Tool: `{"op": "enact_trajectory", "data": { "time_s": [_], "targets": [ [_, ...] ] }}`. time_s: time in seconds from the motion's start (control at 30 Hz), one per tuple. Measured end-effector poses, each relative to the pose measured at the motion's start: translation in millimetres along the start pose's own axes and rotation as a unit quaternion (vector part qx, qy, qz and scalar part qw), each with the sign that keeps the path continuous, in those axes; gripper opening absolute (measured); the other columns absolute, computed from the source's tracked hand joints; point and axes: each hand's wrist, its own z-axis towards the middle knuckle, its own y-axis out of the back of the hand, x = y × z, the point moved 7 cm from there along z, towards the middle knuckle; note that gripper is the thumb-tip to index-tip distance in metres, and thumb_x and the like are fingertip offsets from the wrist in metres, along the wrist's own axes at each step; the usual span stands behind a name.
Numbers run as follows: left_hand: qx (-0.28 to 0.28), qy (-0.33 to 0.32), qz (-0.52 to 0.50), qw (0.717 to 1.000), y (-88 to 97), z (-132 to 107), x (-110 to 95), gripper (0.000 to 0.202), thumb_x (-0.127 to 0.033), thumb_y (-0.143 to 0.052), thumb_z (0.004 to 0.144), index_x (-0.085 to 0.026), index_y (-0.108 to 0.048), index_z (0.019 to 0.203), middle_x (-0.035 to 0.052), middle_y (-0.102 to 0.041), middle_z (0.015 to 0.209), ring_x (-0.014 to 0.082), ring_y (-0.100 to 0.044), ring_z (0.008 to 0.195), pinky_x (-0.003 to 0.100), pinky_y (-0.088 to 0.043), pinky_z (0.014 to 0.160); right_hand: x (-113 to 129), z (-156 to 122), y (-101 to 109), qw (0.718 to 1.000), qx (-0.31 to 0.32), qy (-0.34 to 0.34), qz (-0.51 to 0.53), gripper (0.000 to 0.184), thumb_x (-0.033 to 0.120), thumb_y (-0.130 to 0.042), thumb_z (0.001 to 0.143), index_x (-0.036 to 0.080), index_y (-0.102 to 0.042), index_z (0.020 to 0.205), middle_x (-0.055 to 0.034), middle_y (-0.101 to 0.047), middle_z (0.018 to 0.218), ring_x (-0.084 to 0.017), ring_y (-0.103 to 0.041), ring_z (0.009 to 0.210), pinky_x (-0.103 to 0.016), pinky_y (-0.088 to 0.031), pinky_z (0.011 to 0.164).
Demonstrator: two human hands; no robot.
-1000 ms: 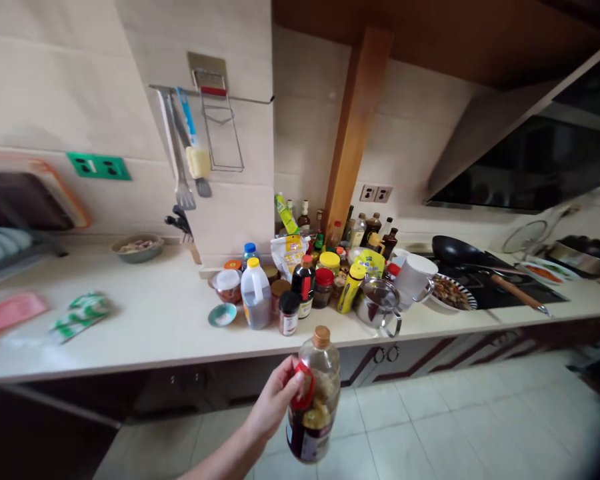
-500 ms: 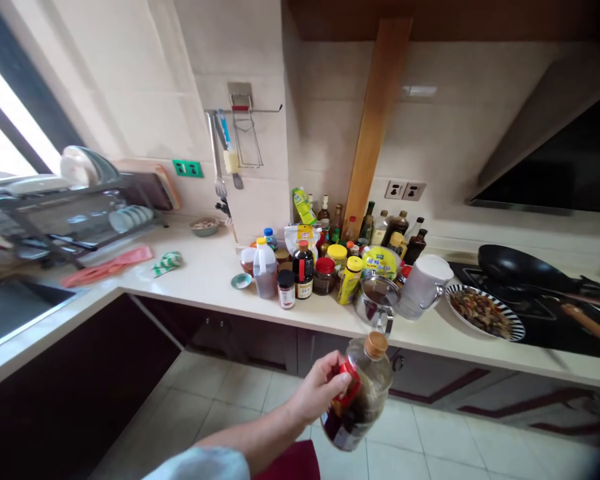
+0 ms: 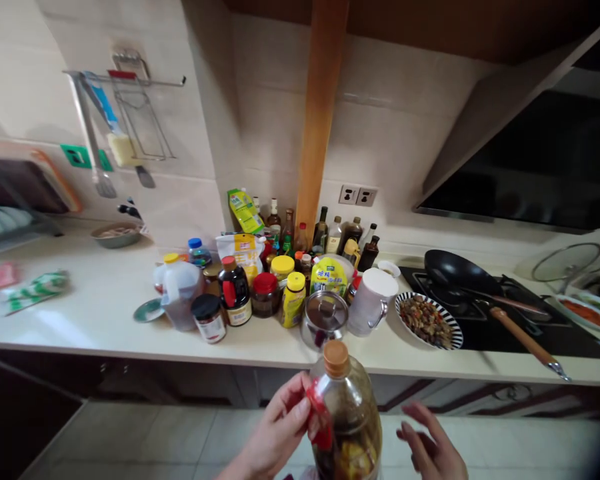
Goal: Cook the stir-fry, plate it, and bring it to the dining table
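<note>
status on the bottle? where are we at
Done: the clear plastic bottle with a brown cap and red handle is off the cream countertop, held upright in front of it. In hand: the left hand has its grip on the red handle; the right hand is open beside the bottle, apart from it. Left: the cap is on, nothing poured; the black wok sits on the stove.

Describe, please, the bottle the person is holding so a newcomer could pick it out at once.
In front of the counter crowded with jars, look low at the left hand. It grips a large clear plastic bottle, the only container off the counter, with a brown cap and red handle.
</note>
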Motion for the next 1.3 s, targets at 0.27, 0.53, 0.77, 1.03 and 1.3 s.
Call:
{"op": "enact_trajectory", "data": {
  "time_s": [0.27,0.53,0.77,1.03,1.3],
  "targets": [
    [-0.140,-0.055,-0.019,0.988,20.7,53,-19,0.032,-0.045,-0.077,0.068,-0.020,-0.063,0.082,-0.0017,-0.054,0.064,0.0066,-0.042,0.052,0.020,-0.036,0.051,85,136,-67,0.997,0.073,0.037,-0.012,0.077,0.057,-0.069,0.060,0.019,-0.046,0.123,-0.0165,-0.049,0.134,-0.018,-0.065,0.067,-0.027,-0.047,0.045],
    [-0.200,-0.113,0.026,0.973,22.3,61,-32,0.042,-0.056,-0.076,0.063,-0.019,-0.059,0.074,-0.0021,-0.052,0.057,0.0065,-0.043,0.048,0.019,-0.035,0.049,56,185,-81,0.991,0.121,-0.054,0.003,0.060,0.067,-0.065,0.061,0.016,-0.062,0.092,-0.0126,-0.070,0.094,-0.026,-0.069,0.077,-0.032,-0.054,0.060],
    [-0.116,-0.156,0.032,0.980,2.4,74,9,0.039,-0.048,-0.072,0.074,-0.017,-0.049,0.078,-0.0021,-0.054,0.058,0.0054,-0.045,0.048,0.017,-0.034,0.049,44,207,-82,0.986,0.160,0.001,-0.046,0.053,0.069,-0.059,0.066,0.019,-0.064,0.082,-0.0099,-0.071,0.080,-0.025,-0.067,0.070,-0.034,-0.055,0.061],
    [-0.173,-0.193,0.109,0.960,-5.7,83,29,0.033,-0.045,-0.064,0.081,-0.017,-0.047,0.079,-0.0021,-0.054,0.060,0.0070,-0.046,0.054,0.019,-0.036,0.055,50,225,-46,0.985,0.161,0.022,-0.052,0.056,0.073,-0.059,0.061,0.019,-0.063,0.076,-0.0078,-0.069,0.072,-0.022,-0.064,0.061,-0.033,-0.053,0.056],
    [-0.221,-0.216,0.236,0.921,-16.5,126,51,0.025,-0.042,-0.054,0.088,-0.018,-0.049,0.081,-0.0032,-0.050,0.064,0.0094,-0.045,0.059,0.022,-0.037,0.061,55,219,-20,0.981,0.187,0.049,-0.025,0.053,0.071,-0.056,0.067,0.019,-0.061,0.075,-0.0038,-0.066,0.070,-0.019,-0.062,0.058,-0.029,-0.050,0.053]
  ]
}}
